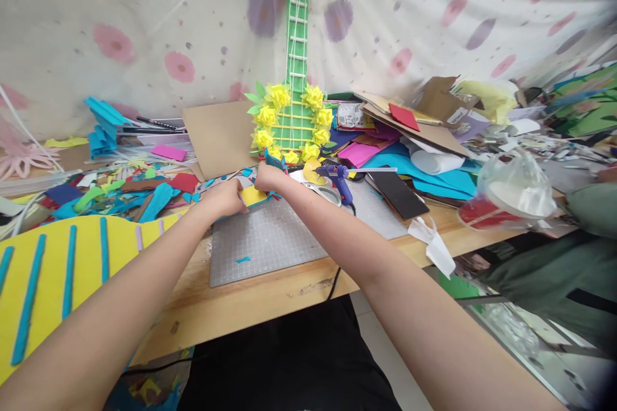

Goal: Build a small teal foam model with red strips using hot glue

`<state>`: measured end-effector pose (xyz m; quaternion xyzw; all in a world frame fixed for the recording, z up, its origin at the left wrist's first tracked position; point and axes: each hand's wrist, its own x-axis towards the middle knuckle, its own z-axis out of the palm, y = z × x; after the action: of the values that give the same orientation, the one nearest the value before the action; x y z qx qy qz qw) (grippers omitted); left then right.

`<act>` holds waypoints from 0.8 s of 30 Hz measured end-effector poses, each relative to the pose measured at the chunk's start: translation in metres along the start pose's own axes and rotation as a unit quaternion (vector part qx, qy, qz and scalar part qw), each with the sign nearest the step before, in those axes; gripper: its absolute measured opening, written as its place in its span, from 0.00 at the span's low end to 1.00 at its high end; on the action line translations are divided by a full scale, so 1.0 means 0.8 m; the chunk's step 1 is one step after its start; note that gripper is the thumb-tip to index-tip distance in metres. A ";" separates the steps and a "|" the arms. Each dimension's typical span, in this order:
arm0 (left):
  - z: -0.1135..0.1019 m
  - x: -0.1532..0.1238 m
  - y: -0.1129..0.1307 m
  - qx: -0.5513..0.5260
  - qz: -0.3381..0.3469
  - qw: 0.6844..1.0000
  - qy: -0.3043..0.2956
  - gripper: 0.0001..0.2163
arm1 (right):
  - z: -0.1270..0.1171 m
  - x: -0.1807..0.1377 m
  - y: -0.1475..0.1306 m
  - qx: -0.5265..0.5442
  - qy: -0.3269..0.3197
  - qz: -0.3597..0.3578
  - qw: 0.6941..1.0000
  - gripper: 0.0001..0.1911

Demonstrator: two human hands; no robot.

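Note:
Both my hands meet over the far part of a grey cutting mat [270, 244]. My left hand [225, 198] is closed on the left edge of a small yellow foam piece with teal trim [254, 195]. My right hand [270, 176] pinches a teal bit at the top of that same piece. Just behind them stands a green craft guitar [294, 112] ringed with yellow paper flowers, leaning on the flowered cloth backdrop.
A blue glue gun [337, 177] and scissors lie right of my hands, then a black phone [398, 192]. Foam scraps [120, 196] cover the left; a yellow foam shape with teal stripes [53, 270] lies nearest. Paper stacks, cardboard and a plastic bag [511, 189] fill the right.

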<state>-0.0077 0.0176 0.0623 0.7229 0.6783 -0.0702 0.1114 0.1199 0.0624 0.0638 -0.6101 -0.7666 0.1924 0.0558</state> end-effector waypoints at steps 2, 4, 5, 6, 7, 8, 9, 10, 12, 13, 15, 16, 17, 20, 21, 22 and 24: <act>0.002 0.005 0.000 0.001 -0.004 1.000 0.005 0.27 | -0.007 -0.008 -0.002 -0.009 -0.036 0.029 0.999 0.30; 0.004 0.009 0.000 0.000 -0.007 1.000 0.008 0.27 | -0.013 -0.016 -0.004 -0.010 -0.041 0.034 0.999 0.26; 0.005 0.010 0.000 0.000 -0.006 1.000 0.009 0.27 | -0.016 -0.020 -0.004 -0.012 -0.040 0.030 0.999 0.24; 0.005 0.010 0.000 0.000 -0.004 1.000 0.009 0.27 | -0.018 -0.023 -0.005 -0.016 -0.040 0.025 0.999 0.22; 0.005 0.010 0.001 0.001 -0.004 1.000 0.008 0.27 | -0.020 -0.026 -0.005 -0.022 -0.041 0.020 0.999 0.21; 0.005 0.008 0.002 0.002 -0.003 1.000 0.007 0.26 | -0.021 -0.028 -0.005 -0.028 -0.043 0.016 0.999 0.20; 0.004 0.007 0.004 0.002 -0.001 1.000 0.007 0.26 | -0.022 -0.029 -0.004 -0.033 -0.046 0.014 0.998 0.20; 0.003 0.005 0.006 0.001 -0.002 1.000 0.007 0.26 | -0.022 -0.030 -0.004 -0.035 -0.048 0.013 0.998 0.20; 0.002 0.001 0.009 -0.001 -0.005 1.000 0.012 0.26 | -0.022 -0.030 -0.005 -0.034 -0.049 0.018 0.998 0.20; 0.001 0.000 0.011 -0.003 -0.009 1.000 0.016 0.26 | -0.022 -0.030 -0.006 -0.031 -0.048 0.021 0.998 0.20; 0.000 0.000 0.013 -0.011 -0.018 0.999 0.026 0.26 | -0.023 -0.031 -0.007 -0.025 -0.045 0.025 0.998 0.21; 0.000 0.001 0.014 -0.015 -0.022 0.999 0.029 0.25 | -0.024 -0.032 -0.008 -0.023 -0.044 0.026 0.998 0.21; 0.000 0.002 0.014 -0.020 -0.024 0.999 0.031 0.24 | -0.025 -0.034 -0.010 -0.022 -0.047 0.025 0.998 0.22; 0.002 0.006 0.014 -0.018 -0.029 0.999 0.029 0.25 | -0.029 -0.043 -0.013 -0.027 -0.057 0.009 0.998 0.23; 0.003 0.007 0.015 -0.015 -0.029 0.999 0.027 0.25 | -0.030 -0.046 -0.013 -0.030 -0.060 0.005 0.998 0.23; 0.005 0.007 0.015 -0.013 -0.027 0.999 0.028 0.25 | -0.031 -0.049 -0.014 -0.031 -0.063 0.005 0.998 0.23; 0.007 0.008 0.015 -0.012 -0.023 0.999 0.031 0.25 | -0.031 -0.054 -0.015 -0.029 -0.072 0.012 0.997 0.24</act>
<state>0.0051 0.0215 0.0562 0.7074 0.6988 -0.0425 0.0976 0.1275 0.0248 0.0974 -0.6051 -0.7665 0.2145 -0.0193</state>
